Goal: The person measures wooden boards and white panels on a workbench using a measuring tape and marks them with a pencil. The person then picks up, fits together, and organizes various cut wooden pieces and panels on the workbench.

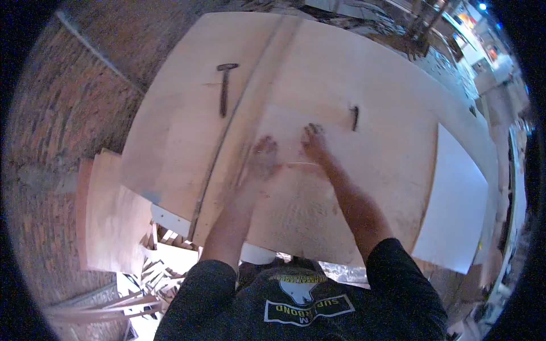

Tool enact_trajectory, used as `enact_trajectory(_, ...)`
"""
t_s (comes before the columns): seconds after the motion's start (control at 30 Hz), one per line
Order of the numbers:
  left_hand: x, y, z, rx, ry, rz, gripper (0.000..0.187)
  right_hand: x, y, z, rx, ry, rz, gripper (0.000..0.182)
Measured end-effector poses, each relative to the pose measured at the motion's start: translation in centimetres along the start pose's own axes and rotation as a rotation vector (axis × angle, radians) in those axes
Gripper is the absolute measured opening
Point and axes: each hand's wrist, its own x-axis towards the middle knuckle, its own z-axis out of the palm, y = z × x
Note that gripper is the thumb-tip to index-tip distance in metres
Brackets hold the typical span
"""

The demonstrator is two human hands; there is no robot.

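My left hand [264, 158] lies over the near left part of a pale, thin sheet [284, 120] on the wooden board [301, 216], its fingers stretched forward and blurred by motion. A short way to the right, my right hand [313, 142] rests palm down on the same sheet, fingers extended. Beyond it to the right is a small, dark, narrow tool [355, 118] of unclear kind. A hammer [223, 94] lies further left, past a long dark seam line [227, 132] running across the board.
A white panel [452, 199] lies along the right side of the board. Stacked wooden sheets [116, 210] stand at the left, above scattered offcuts [162, 267] on the floor. A brick wall [51, 131] fills the far left. More scrap lies behind the table.
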Motion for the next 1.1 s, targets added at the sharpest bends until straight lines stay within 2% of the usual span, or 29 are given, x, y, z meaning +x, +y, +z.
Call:
enact_trajectory(0.03, 0.0, -0.5, 1.7, 0.177, 0.199, 0.041, 0.093, 2.5, 0.2, -0.1, -0.064, -0.052, -0.020, 0.065)
enact_trajectory(0.07, 0.1, -0.7, 3.1, 0.356, 0.391, 0.083, 0.091, 4.1, -0.7, -1.4, -0.011, -0.124, 0.075, 0.072)
enact_trajectory(0.1, 0.2, -0.2, 3.2, 0.268, 0.276, 0.036, 0.091, 5.3, -1.5, -2.4, 0.039, -0.199, 0.171, 0.079)
enact_trajectory(0.13, 0.1, 0.3, 2.5, 0.173, 0.165, -0.013, 0.090, 6.2, -1.0, -1.5, 0.004, -0.211, 0.174, 0.082)
enact_trajectory(0.2, 0.4, 2.0, -2.0, 0.166, -0.010, -0.085, 0.090, 7.2, 0.2, 1.1, -0.079, -0.238, 0.200, 0.089)
enact_trajectory(0.23, 0.4, 2.2, -2.3, 0.148, -0.096, -0.108, 0.090, 7.1, -0.8, 0.9, -0.076, -0.256, 0.192, 0.091)
enact_trajectory(0.33, -1.6, 2.2, -0.5, 0.094, -0.027, -0.120, 0.090, 4.7, -2.2, 0.3, -0.090, -0.298, 0.171, 0.094)
enact_trajectory(0.4, -4.3, 1.3, 5.1, 0.268, 0.390, 0.002, 0.090, 2.4, -2.6, 2.3, -0.072, -0.297, 0.134, 0.094)
enact_trajectory(0.47, -7.8, 1.5, 4.2, 0.224, 0.255, -0.014, 0.091, -1.2, 0.8, 10.2, -0.043, -0.137, 0.060, 0.093)
enact_trajectory(0.5, -9.9, 1.8, 3.3, 0.214, 0.164, -0.027, 0.092, -2.3, -4.4, 6.0, -0.076, -0.263, 0.167, 0.090)
enact_trajectory(0.57, -14.0, 2.3, 1.9, 0.231, 0.029, -0.025, 0.093, -5.4, -10.8, 0.5, -0.033, -0.332, 0.219, 0.087)
enact_trajectory(0.63, -17.8, 2.8, -0.1, 0.255, -0.052, 0.021, 0.094, -8.4, -12.0, 3.0, -0.004, -0.229, 0.098, 0.087)
enact_trajectory(0.7, -19.5, 6.3, -7.3, 0.257, -0.136, 0.083, 0.103, -13.2, -12.9, 3.9, 0.016, -0.045, 0.083, 0.084)
enact_trajectory(0.77, -22.4, 6.3, -8.6, -0.050, -0.154, 0.073, 0.104, -18.8, -16.2, -1.1, 0.234, 0.082, 0.294, 0.079)
enact_trajectory(0.8, -23.3, 5.8, -8.1, 0.031, -0.179, 0.138, 0.106, -22.6, -15.4, 0.0, 0.259, 0.222, 0.410, 0.075)
enact_trajectory(0.83, -24.3, 5.5, -7.8, 0.113, -0.207, 0.197, 0.107, -26.9, -13.9, 0.6, 0.049, 0.314, 0.504, 0.079)
enact_trajectory(0.9, -25.4, 5.0, -7.3, 0.159, -0.264, 0.246, 0.109, -35.3, -11.7, -1.2, -0.119, 0.402, 0.801, 0.093)
enact_trajectory(0.93, -25.6, 4.9, -7.8, 0.117, -0.293, 0.244, 0.110, -38.6, -11.7, -3.7, -0.136, 0.362, 0.964, 0.098)
enact_trajectory(0.97, -25.7, 5.0, -8.0, 0.077, -0.322, 0.241, 0.111, -42.0, -11.6, -4.2, -0.164, 0.229, 1.057, 0.104)
enact_trajectory(1.0, -25.6, 5.5, -8.2, 0.097, -0.312, 0.227, 0.112, -43.7, -11.7, -6.0, -0.097, -0.021, 1.225, 0.106)
enact_trajectory(1.1, -25.5, 7.5, -8.5, 0.159, -0.266, 0.247, 0.115, -47.7, -12.1, -6.5, 0.089, -0.109, 1.185, 0.100)
